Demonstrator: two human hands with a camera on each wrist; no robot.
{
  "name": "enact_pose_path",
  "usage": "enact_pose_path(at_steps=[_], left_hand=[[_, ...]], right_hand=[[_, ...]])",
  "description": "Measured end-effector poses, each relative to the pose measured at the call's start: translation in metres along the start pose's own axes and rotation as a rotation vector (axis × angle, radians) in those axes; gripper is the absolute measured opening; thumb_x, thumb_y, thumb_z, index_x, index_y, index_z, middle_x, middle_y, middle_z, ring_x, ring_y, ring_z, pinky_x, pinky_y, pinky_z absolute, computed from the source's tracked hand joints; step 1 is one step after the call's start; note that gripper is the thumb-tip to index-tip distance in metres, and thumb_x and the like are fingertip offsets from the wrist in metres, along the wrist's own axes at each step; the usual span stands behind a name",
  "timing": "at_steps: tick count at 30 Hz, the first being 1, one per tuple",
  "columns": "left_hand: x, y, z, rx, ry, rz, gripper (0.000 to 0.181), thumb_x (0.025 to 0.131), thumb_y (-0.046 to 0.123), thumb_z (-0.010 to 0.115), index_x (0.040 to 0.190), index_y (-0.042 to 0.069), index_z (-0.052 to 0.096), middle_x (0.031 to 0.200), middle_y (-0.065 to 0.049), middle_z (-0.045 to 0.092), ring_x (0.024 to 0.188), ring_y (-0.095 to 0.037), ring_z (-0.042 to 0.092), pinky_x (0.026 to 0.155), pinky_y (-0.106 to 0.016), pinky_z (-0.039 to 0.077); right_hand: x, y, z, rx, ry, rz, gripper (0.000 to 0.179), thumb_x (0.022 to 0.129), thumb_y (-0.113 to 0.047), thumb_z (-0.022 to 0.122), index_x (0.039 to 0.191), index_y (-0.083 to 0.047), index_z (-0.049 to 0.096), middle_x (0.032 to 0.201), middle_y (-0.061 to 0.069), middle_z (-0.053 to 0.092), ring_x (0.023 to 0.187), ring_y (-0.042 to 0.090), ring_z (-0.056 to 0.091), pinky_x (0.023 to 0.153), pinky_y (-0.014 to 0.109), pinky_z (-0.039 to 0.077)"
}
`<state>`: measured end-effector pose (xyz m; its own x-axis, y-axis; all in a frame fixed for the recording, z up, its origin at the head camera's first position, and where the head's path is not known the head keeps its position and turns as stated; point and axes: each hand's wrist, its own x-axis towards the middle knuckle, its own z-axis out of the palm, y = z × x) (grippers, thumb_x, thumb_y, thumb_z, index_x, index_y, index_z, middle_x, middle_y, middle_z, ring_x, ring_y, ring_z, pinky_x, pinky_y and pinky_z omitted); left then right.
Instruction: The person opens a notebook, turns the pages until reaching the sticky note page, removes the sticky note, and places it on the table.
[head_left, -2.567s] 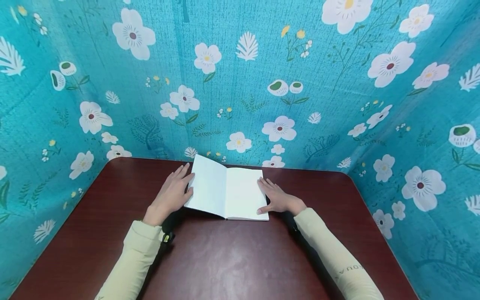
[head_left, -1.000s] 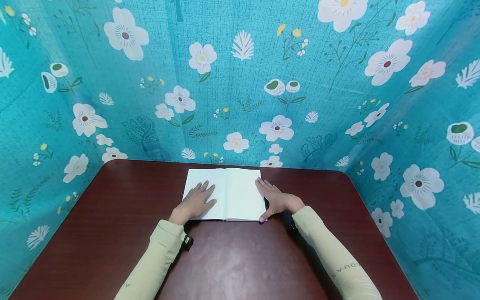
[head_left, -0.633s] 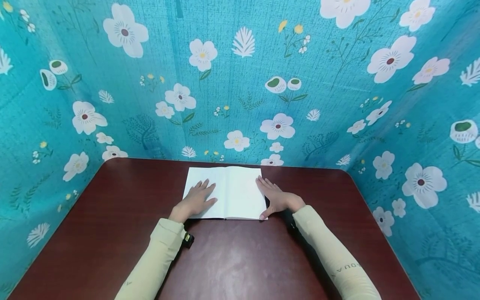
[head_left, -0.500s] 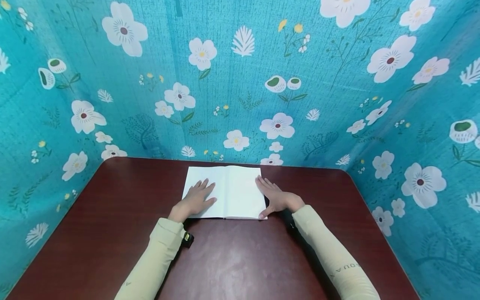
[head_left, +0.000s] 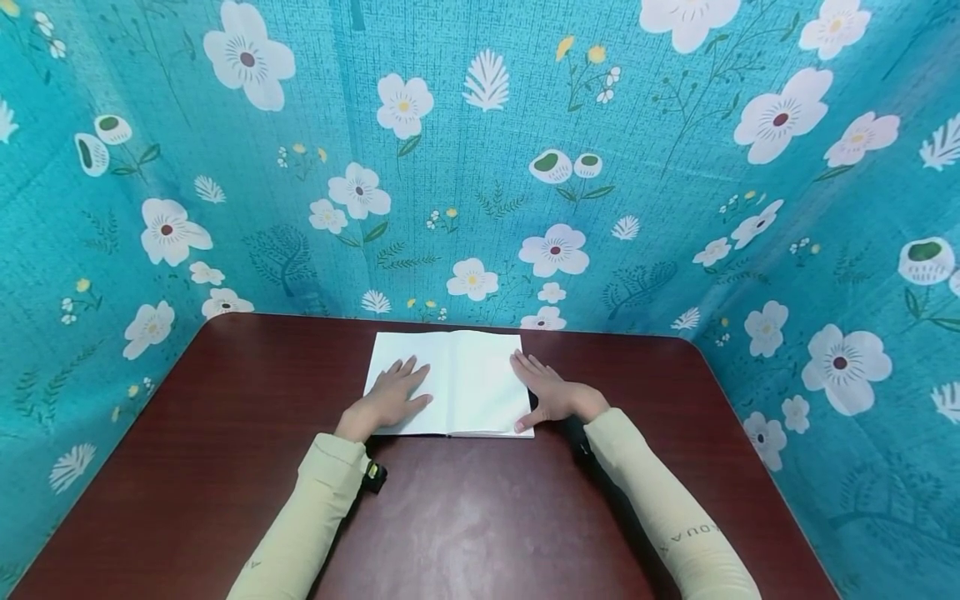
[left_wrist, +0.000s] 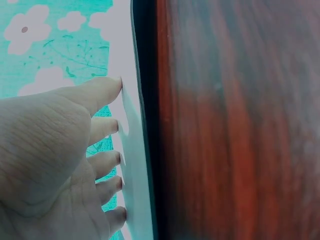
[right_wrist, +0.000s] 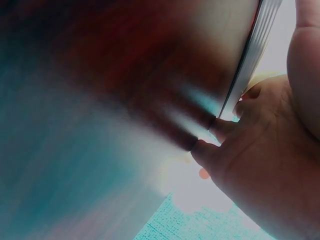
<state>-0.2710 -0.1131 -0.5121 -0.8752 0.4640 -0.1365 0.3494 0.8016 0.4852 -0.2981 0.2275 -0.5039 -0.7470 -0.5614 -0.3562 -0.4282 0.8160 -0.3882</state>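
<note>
Left sleeve [head_left: 300, 517]: pale, cuff folded, lower left of the frame; a small mark near the bottom edge resembles an "A", anything further unreadable.
Black wrist device [head_left: 374, 477]: under the left cuff, with a yellow-green patch; no brand legible.
Left hand [head_left: 385, 402]: fingers spread and fairly straight, fingertips resting on the left page, gripping nothing. For flattening, light, even fingertip pressure would likely serve best, working outward from the gutter without dragging the paper.
Open book [head_left: 486, 392]: centre of the frame, near the far edge of the reddish-brown table [head_left: 465, 525]; both pages look white, with no print or title visible.
Right hand [head_left: 553, 395]: fingers extended over the right page's outer edge, thumb apart at its lower right corner; no grip. Bracing there should steady the book, provided the corner isn't creased.
Right sleeve [head_left: 663, 500]: lower right of the frame; upside-down dark lettering, apparently "AQUA", though too small to be sure.
</note>
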Motion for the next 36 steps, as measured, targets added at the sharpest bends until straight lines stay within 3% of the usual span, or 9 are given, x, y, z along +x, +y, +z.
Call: enact_pose_path(at_steps=[17, 22, 29, 36], left_hand=[[0.000, 0.009, -0.001, 0.073, 0.044, -0.026, 0.061, 0.105, 0.032, 0.053, 0.155, 0.000, 0.039, 0.163, -0.029, 0.026, 0.151, -0.050, 0.021, 0.121, -0.063, 0.022], [-0.001, 0.015, -0.001, 0.104, 0.048, 0.016, 0.058, 0.105, 0.029, 0.054, 0.152, -0.003, 0.043, 0.160, -0.030, 0.031, 0.150, -0.049, 0.025, 0.122, -0.059, 0.023], [-0.001, 0.029, 0.000, 0.148, 0.059, 0.047, 0.056, 0.104, 0.029, 0.057, 0.150, -0.001, 0.047, 0.159, -0.028, 0.036, 0.147, -0.050, 0.031, 0.117, -0.065, 0.029], [0.002, 0.055, 0.007, 0.125, 0.067, 0.162, 0.056, 0.103, 0.034, 0.060, 0.148, 0.003, 0.051, 0.158, -0.024, 0.040, 0.148, -0.043, 0.034, 0.121, -0.056, 0.029]], right_hand=[[-0.002, -0.002, -0.006, 0.046, -0.024, -0.025, 0.126, 0.085, -0.062, 0.073, 0.162, -0.002, -0.006, 0.170, 0.016, -0.011, 0.157, 0.039, -0.010, 0.124, 0.063, 0.004], [-0.003, -0.001, -0.006, 0.073, -0.030, -0.039, 0.125, 0.085, -0.060, 0.074, 0.162, -0.002, -0.006, 0.170, 0.017, -0.012, 0.157, 0.039, -0.011, 0.123, 0.064, 0.003], [-0.004, 0.001, -0.006, 0.081, -0.031, -0.037, 0.126, 0.085, -0.060, 0.074, 0.162, -0.002, -0.007, 0.170, 0.018, -0.012, 0.156, 0.040, -0.011, 0.123, 0.065, 0.003], [-0.002, 0.000, -0.005, 0.070, -0.032, -0.016, 0.126, 0.085, -0.062, 0.073, 0.163, -0.003, -0.007, 0.171, 0.016, -0.012, 0.157, 0.039, -0.011, 0.124, 0.064, 0.002]])
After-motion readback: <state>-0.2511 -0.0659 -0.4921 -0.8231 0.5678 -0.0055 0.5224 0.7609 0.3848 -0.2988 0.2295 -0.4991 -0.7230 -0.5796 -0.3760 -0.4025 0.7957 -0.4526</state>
